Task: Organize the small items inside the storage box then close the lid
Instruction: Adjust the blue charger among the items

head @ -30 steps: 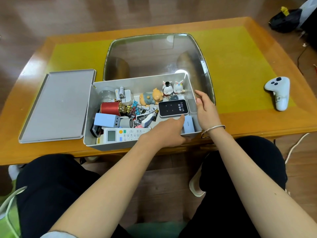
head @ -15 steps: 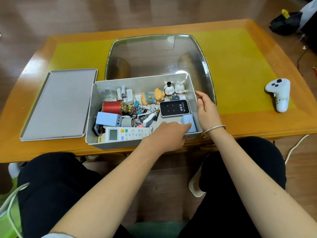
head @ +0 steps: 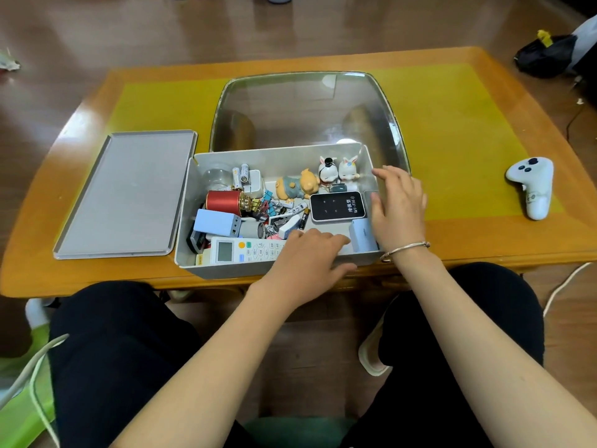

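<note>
An open grey storage box (head: 274, 156) stands at the table's near edge, full of small items. Its flat grey lid (head: 126, 194) lies on the table to its left. Inside are a white remote (head: 240, 250), a black Wi-Fi device (head: 337, 206), a pale blue box (head: 363, 236), a blue charger (head: 215, 223), a red spool (head: 223, 202), batteries, clips and small figurines (head: 337, 169). My left hand (head: 310, 255) lies flat over the near wall, fingers spread on the remote's right end. My right hand (head: 399, 205) rests with relaxed fingers on the box's right wall.
A clear glass tray (head: 307, 108) sits behind the box on a yellow mat. A white game controller (head: 531, 185) lies at the table's right. My knees are under the table's front edge. A black bag (head: 549, 54) is on the floor at far right.
My left hand let go of the pale blue box and drew back left onto the remote. My right hand's fingers lifted and spread over the box's right wall.
</note>
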